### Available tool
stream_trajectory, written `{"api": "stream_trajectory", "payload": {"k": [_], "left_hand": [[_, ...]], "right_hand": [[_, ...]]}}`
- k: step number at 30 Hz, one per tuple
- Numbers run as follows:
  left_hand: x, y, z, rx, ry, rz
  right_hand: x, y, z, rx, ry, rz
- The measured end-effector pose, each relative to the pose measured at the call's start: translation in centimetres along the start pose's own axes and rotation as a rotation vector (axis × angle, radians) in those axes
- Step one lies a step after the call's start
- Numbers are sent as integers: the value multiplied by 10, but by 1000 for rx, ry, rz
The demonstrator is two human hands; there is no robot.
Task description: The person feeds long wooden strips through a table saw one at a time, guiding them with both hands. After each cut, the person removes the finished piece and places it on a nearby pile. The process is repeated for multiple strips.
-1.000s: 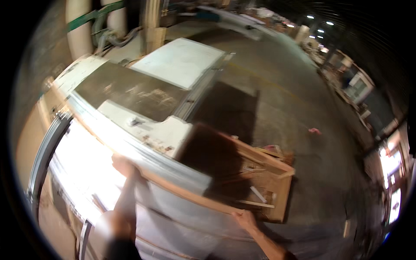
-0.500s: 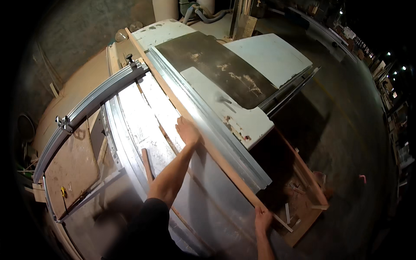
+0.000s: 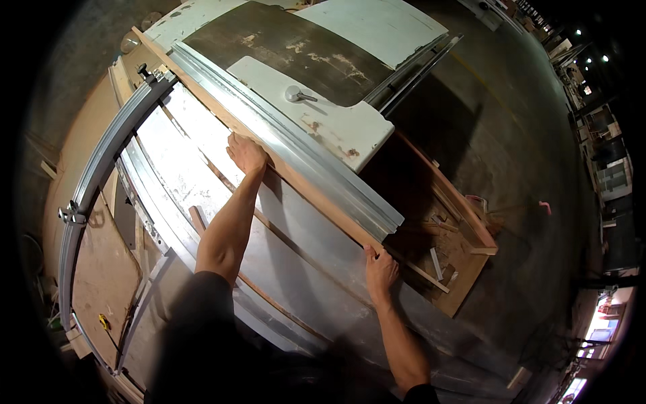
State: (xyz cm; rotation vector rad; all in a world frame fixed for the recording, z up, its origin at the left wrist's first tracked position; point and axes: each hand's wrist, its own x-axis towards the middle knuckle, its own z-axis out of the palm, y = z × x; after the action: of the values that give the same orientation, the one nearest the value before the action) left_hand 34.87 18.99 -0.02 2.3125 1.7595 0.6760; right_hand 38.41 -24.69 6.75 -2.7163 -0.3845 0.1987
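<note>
A long, narrow wooden board (image 3: 309, 194) lies slantwise along a silvery metal fence (image 3: 289, 143) on a pale metal saw table (image 3: 289, 215). My left hand (image 3: 247, 153) is at the board's middle stretch, its fingers bent and pressed together against the near edge. Farther right and nearer to me, my right hand (image 3: 381, 271) grips the board's near end, thumb and forefinger at the tip. The undersides of both hands are hidden. A short wooden stick (image 3: 197, 219) lies on the table beside my left forearm.
A curved-looking metal rail (image 3: 101, 151) with clamps runs along the left. Beyond the fence stands a white and dark machine top (image 3: 323, 128) with a grey lever (image 3: 299, 94). A wooden box (image 3: 464, 289) with offcuts sits at right. A yellow tape measure or tool (image 3: 104, 322) lies lower left.
The view has shifted, so the table and board appear farther up and left. Both hands stay at the board, the left at its middle and the right at its near end.
</note>
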Motion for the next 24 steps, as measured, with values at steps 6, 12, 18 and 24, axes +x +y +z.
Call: {"api": "stream_trajectory", "payload": {"k": [6, 12, 18, 24], "left_hand": [[16, 10, -28, 24, -207, -70], [28, 12, -26, -34, -27, -61], [58, -26, -15, -93, 139, -112], [24, 8, -11, -163, 88, -65]], "right_hand": [[5, -32, -8, -9, -67, -40], [6, -50, 13, 167, -54, 34], [10, -91, 21, 370, -86, -12], [25, -77, 53, 272, -9, -7]]}}
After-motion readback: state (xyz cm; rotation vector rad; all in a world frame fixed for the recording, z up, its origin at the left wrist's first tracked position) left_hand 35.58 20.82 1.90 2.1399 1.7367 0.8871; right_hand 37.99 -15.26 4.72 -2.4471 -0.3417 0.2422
